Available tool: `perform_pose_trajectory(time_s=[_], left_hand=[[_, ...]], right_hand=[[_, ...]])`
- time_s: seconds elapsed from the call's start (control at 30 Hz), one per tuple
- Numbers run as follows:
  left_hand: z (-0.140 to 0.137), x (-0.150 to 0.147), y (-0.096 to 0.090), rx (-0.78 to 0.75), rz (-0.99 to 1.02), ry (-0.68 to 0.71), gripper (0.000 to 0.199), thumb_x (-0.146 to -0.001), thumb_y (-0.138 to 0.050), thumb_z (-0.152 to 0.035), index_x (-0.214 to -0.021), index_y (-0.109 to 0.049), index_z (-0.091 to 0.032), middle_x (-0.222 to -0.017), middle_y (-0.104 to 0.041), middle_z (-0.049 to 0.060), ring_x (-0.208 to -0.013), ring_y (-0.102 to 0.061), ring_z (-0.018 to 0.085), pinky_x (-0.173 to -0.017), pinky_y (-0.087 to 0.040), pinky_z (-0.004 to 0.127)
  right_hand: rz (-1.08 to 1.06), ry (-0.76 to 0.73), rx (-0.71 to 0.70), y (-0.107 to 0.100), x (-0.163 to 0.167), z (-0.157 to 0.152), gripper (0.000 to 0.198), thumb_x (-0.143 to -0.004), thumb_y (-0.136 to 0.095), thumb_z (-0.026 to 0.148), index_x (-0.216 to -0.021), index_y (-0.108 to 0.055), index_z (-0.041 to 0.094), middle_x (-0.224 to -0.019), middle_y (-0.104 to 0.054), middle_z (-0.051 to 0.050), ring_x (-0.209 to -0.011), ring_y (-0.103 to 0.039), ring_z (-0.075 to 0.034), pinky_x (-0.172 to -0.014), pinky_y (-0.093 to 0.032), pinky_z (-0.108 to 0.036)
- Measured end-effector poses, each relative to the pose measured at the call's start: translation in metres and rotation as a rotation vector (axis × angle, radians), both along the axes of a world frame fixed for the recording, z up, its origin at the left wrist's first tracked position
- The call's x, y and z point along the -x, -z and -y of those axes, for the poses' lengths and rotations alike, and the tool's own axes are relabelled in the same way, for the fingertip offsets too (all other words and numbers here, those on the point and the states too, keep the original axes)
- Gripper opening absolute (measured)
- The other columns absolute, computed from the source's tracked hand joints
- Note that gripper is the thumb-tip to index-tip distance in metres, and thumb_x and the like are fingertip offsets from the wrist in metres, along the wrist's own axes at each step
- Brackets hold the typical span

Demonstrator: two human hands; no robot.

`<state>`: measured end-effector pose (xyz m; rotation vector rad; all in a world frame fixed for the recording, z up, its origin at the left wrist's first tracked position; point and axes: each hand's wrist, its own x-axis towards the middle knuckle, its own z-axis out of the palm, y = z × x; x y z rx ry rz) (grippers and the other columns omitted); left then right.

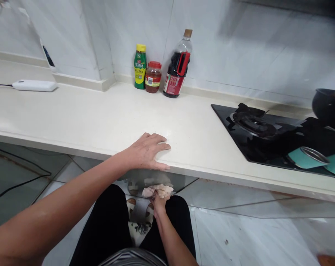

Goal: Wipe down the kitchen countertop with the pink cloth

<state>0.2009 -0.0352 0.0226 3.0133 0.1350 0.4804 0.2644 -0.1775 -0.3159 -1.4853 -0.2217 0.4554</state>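
My left hand (149, 151) rests on the front edge of the white countertop (101, 114), its fingers spread and holding nothing. Below the counter, my right hand (159, 201) is closed around a pale pinkish cloth (163, 191). The cloth is bunched up and lies close against the front of the cabinet (180, 181) under the counter edge. Part of the right hand's fingers is hidden by the cloth.
Against the wall stand a green squeeze bottle (140, 70), a red-lidded jar (153, 78) and a large dark sauce bottle (177, 66). To the right are a black gas hob (267, 140), a teal container (308, 157) and a dark pot (325, 105). A white power strip (34, 85) lies left.
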Motion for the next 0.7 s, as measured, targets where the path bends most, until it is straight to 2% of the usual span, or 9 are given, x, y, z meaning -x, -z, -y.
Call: perform_pose_trajectory(time_s=[0.13, 0.2, 0.27, 0.33, 0.4, 0.47, 0.57, 0.63, 0.7], left_hand=[[0.001, 0.0, -0.002, -0.052, 0.029, -0.018, 0.065, -0.088, -0.064, -0.067, -0.129, -0.065, -0.017, -0.142, -0.059, 0.021, -0.131, -0.054, 0.036, -0.108, -0.039, 0.049], [0.007, 0.006, -0.002, -0.059, 0.083, -0.017, 0.058, -0.091, -0.062, -0.063, -0.123, -0.067, -0.015, -0.142, -0.058, 0.023, -0.131, -0.054, 0.037, -0.106, -0.042, 0.051], [0.02, 0.019, 0.002, -0.014, 0.202, -0.011, 0.044, -0.097, -0.058, -0.053, -0.119, -0.068, -0.017, -0.143, -0.058, 0.021, -0.134, -0.052, 0.035, -0.108, -0.043, 0.053], [0.042, 0.042, 0.017, 0.078, 0.318, -0.007, 0.031, -0.098, -0.056, -0.043, -0.115, -0.069, -0.022, -0.141, -0.06, 0.016, -0.135, -0.051, 0.032, -0.109, -0.043, 0.053], [0.071, 0.069, 0.044, 0.218, 0.361, -0.027, 0.024, -0.094, -0.057, -0.036, -0.111, -0.071, -0.026, -0.134, -0.063, 0.013, -0.13, -0.054, 0.031, -0.108, -0.045, 0.055], [0.099, 0.093, 0.081, 0.455, 0.375, -0.14, 0.021, -0.092, -0.058, -0.032, -0.108, -0.071, -0.028, -0.122, -0.066, 0.012, -0.119, -0.059, 0.03, -0.104, -0.048, 0.055], [0.124, 0.108, 0.135, 1.036, 0.479, -0.487, 0.027, -0.09, -0.06, -0.043, -0.111, -0.069, -0.028, -0.12, -0.065, 0.013, -0.114, -0.062, 0.03, -0.099, -0.054, 0.05], [0.125, 0.103, 0.158, 1.47, 0.655, -0.686, 0.044, -0.089, -0.062, -0.053, -0.127, -0.061, -0.03, -0.133, -0.062, 0.012, -0.123, -0.062, 0.029, -0.099, -0.055, 0.046], [0.116, 0.092, 0.168, 1.801, 0.878, -0.75, 0.061, -0.088, -0.066, -0.059, -0.14, -0.05, -0.032, -0.145, -0.059, 0.011, -0.132, -0.059, 0.027, -0.104, -0.053, 0.041]], right_hand=[[-0.185, -0.007, -0.053, -0.027, -0.01, 0.012, 0.057, -0.075, -0.077, 0.059, -0.107, -0.048, 0.023, -0.088, -0.062, 0.001, -0.076, -0.067, -0.02, -0.059, -0.059, -0.033], [-0.203, 0.011, -0.089, -0.052, -0.027, 0.022, 0.066, -0.065, -0.078, 0.06, -0.11, -0.043, 0.026, -0.091, -0.063, 0.001, -0.083, -0.069, -0.025, -0.062, -0.061, -0.04], [-0.178, 0.045, -0.114, -0.08, -0.045, 0.033, 0.071, -0.062, -0.077, 0.058, -0.113, -0.039, 0.028, -0.099, -0.063, -0.001, -0.09, -0.069, -0.026, -0.066, -0.062, -0.042], [-0.125, 0.076, -0.124, -0.107, -0.055, 0.041, 0.074, -0.064, -0.078, 0.056, -0.116, -0.033, 0.029, -0.109, -0.061, -0.003, -0.095, -0.068, -0.026, -0.07, -0.062, -0.041], [-0.056, 0.078, -0.115, -0.129, -0.052, 0.042, 0.077, -0.066, -0.079, 0.054, -0.12, -0.029, 0.03, -0.12, -0.057, -0.005, -0.101, -0.066, -0.024, -0.077, -0.062, -0.041], [0.016, 0.027, -0.093, -0.143, -0.035, 0.036, 0.081, -0.066, -0.082, 0.049, -0.122, -0.028, 0.029, -0.127, -0.054, -0.008, -0.106, -0.064, -0.023, -0.086, -0.06, -0.041], [0.108, -0.142, -0.062, -0.148, 0.008, 0.012, 0.084, -0.062, -0.085, 0.043, -0.124, -0.031, 0.026, -0.127, -0.056, -0.011, -0.107, -0.062, -0.024, -0.094, -0.057, -0.042], [0.147, -0.287, -0.061, -0.145, 0.038, -0.007, 0.081, -0.064, -0.083, 0.042, -0.125, -0.032, 0.024, -0.125, -0.058, -0.013, -0.106, -0.064, -0.025, -0.094, -0.057, -0.042], [0.17, -0.444, -0.077, -0.141, 0.06, -0.019, 0.074, -0.071, -0.076, 0.044, -0.128, -0.033, 0.022, -0.124, -0.06, -0.014, -0.105, -0.066, -0.025, -0.093, -0.058, -0.042]])
